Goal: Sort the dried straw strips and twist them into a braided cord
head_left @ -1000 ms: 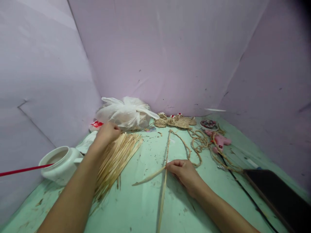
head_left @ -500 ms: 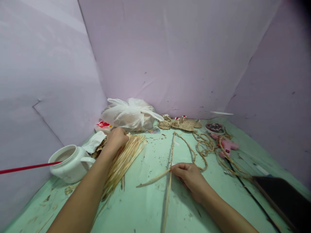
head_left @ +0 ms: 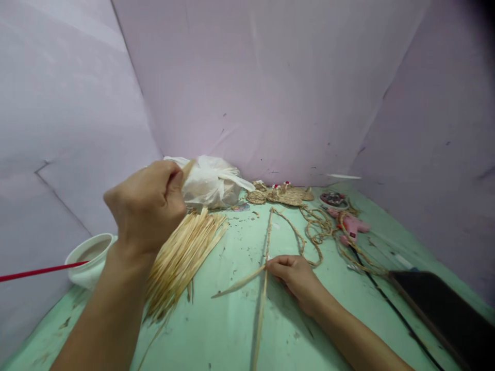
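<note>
My left hand (head_left: 149,206) is raised in a fist above the left side of the table. A pale dried-fibre strip (head_left: 188,169) sticks out past its thumb; the rest of that strip is hidden. Below it lies a bundle of straw-coloured fibre strips (head_left: 187,257). Near the middle, my right hand (head_left: 296,281) pinches a thin twisted fibre cord (head_left: 268,234) between thumb and fingertips. Two loose strands leave the pinch: one strand (head_left: 237,285) points left, the other (head_left: 260,319) runs toward me. Behind, the cord bends and joins loose coils of rope (head_left: 319,226).
A white pot (head_left: 91,257) with a red stick (head_left: 42,270) stands at left. At the back are a white plastic bag (head_left: 216,180) and woven pieces (head_left: 292,196). To the right lie a small dish (head_left: 333,200), a pink glue gun (head_left: 352,226) and a dark flat device (head_left: 436,309).
My left hand has lifted off the fibre bundle, up and toward me, with a strip in it. My right hand keeps its pinch on the cord. The view has shifted slightly.
</note>
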A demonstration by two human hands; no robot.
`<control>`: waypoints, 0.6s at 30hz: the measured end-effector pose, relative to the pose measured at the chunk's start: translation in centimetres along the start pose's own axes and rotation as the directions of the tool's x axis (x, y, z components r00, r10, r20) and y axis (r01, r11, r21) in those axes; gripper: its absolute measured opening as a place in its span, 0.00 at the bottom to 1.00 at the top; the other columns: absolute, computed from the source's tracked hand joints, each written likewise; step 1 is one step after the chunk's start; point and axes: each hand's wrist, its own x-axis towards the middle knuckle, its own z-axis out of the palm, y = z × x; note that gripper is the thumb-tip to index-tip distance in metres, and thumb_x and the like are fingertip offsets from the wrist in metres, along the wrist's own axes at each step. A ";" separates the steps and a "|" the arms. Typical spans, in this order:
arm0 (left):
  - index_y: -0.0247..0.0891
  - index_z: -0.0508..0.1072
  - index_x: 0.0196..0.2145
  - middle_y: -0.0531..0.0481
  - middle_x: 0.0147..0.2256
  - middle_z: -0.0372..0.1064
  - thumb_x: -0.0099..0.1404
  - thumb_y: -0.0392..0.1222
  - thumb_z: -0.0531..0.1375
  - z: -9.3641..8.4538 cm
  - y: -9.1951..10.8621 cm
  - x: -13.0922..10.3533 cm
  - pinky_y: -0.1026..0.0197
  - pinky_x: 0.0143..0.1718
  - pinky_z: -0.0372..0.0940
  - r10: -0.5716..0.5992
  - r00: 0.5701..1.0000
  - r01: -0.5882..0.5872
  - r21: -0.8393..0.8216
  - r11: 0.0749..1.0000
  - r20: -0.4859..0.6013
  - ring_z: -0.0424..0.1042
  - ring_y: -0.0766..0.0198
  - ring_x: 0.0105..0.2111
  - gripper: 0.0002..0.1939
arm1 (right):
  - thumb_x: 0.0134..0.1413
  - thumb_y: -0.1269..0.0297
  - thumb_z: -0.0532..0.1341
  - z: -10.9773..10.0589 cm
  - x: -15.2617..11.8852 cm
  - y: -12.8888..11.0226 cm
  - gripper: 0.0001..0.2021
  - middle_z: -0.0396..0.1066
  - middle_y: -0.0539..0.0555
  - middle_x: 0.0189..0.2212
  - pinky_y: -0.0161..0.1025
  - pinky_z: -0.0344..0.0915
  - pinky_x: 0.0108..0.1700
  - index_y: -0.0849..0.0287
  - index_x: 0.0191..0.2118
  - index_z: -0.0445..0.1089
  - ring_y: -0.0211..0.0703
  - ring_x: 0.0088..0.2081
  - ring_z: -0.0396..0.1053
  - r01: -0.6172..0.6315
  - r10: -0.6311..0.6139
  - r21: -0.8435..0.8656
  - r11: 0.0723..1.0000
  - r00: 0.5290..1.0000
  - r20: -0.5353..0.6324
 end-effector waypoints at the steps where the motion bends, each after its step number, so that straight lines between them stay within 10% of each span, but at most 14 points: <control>1: 0.39 0.70 0.29 0.50 0.24 0.66 0.60 0.44 0.47 -0.2 0.7 -0.1 0.64 0.26 0.52 0.034 0.995 -0.034 -0.001 0.999 0.098 0.62 0.66 0.24 0.13 | 0.33 0.66 0.59 0.0 0.0 0.1 0.05 0.52 0.44 0.11 0.31 0.39 0.17 0.64 0.19 0.67 0.27 0.14 0.44 0.008 -0.008 0.004 1.000 1.000 0.001; 3: 0.40 0.69 0.24 0.50 0.21 0.65 0.55 0.41 0.50 0.6 2.5 -0.9 0.63 0.23 0.49 0.096 0.902 -0.097 -0.020 0.995 0.422 0.62 0.65 0.22 0.10 | 0.34 0.67 0.58 -0.1 0.0 0.1 0.05 0.51 0.43 0.10 0.31 0.38 0.17 0.64 0.19 0.67 0.27 0.14 0.44 0.019 -0.019 0.011 1.000 1.000 0.006; 5: 0.39 0.69 0.21 0.48 0.21 0.67 0.50 0.39 0.52 2.2 4.5 -2.4 0.62 0.21 0.47 0.181 0.656 -0.159 -0.101 0.982 0.733 0.64 0.62 0.22 0.07 | 0.34 0.67 0.58 -0.2 0.0 0.1 0.05 0.50 0.42 0.10 0.31 0.38 0.17 0.64 0.19 0.67 0.26 0.13 0.42 0.019 -0.019 0.021 1.000 1.000 0.012; 8: 0.38 0.70 0.21 0.44 0.24 0.70 0.47 0.36 0.53 4.4 7.1 -4.9 0.62 0.21 0.48 0.326 0.404 -0.189 -0.271 0.944 0.855 0.67 0.59 0.24 0.06 | 0.34 0.68 0.58 -0.3 0.0 0.0 0.05 0.52 0.43 0.10 0.31 0.38 0.17 0.64 0.19 0.67 0.26 0.13 0.43 0.027 -0.027 0.031 0.999 1.000 0.015; 18: 0.37 0.70 0.19 0.50 0.17 0.66 0.44 0.35 0.52 5.6 7.9 -6.8 0.65 0.20 0.51 0.498 0.201 0.159 -0.529 0.833 0.844 0.62 0.66 0.19 0.07 | 0.33 0.69 0.58 -0.4 0.2 0.3 0.04 0.54 0.44 0.10 0.31 0.39 0.19 0.65 0.17 0.67 0.27 0.15 0.43 0.084 -0.085 0.062 0.995 0.996 0.015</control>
